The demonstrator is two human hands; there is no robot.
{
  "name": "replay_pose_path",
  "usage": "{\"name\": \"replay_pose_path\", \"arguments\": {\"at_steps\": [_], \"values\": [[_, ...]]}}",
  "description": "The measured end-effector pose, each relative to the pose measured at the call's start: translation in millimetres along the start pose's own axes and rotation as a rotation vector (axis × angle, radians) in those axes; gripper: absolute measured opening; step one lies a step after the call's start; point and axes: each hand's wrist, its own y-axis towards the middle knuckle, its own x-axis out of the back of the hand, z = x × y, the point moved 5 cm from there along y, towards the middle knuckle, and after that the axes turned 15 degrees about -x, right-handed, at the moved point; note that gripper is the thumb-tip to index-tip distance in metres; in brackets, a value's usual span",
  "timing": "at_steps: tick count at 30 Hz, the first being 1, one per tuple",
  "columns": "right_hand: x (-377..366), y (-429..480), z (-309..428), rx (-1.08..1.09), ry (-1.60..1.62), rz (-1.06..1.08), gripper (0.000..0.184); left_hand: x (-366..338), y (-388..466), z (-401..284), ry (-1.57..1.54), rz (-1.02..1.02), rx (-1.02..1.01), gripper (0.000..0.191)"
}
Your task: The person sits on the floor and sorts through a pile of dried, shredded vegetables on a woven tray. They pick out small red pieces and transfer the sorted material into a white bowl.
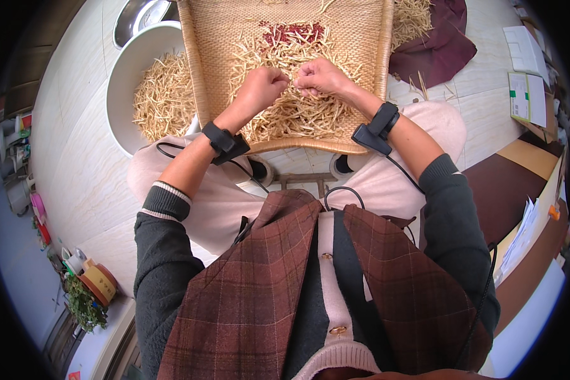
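Observation:
Above a woven basket tray (213,52), my left hand (263,86) and my right hand (321,77) face each other with fingertips pinched. A small pale bit of dried bean pod (291,83) appears between them, mostly hidden by the fingers. Beneath the hands, straw-coloured dried pods (304,118) cover the near part of the tray. Small dark red beans (294,33) are gathered farther up, with some pods lying over them. Each wrist bears a black strapped device with a cable.
To the left stands a white basin (121,95) of dried pods, beside a shiny metal bowl (128,21). More pods (411,21) lie on a maroon cloth (437,57) at the right. My knees flank the tray. A potted plant (85,301) and cardboard boxes (527,99) are farther out.

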Motion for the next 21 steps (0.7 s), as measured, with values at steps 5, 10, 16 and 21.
{"name": "replay_pose_path", "arguments": {"at_steps": [5,10,16,21], "values": [[-7.2,-7.4,9.2,0.078,0.035,0.007,0.016,0.0,1.5,0.4,-0.397,-0.03,0.202,0.016],[-10.2,-11.1,14.9,0.145,-0.033,-0.032,0.019,3.6,-1.2,-4.3,-0.534,-0.079,0.24,0.014],[-12.5,-13.9,21.4,0.211,0.018,0.052,0.02,8.1,0.0,-10.3,-0.585,-0.073,0.215,0.014],[-9.3,-18.1,25.9,0.169,0.046,0.142,0.02,5.3,-2.5,-10.6,-0.765,-0.078,0.25,0.016]]}}
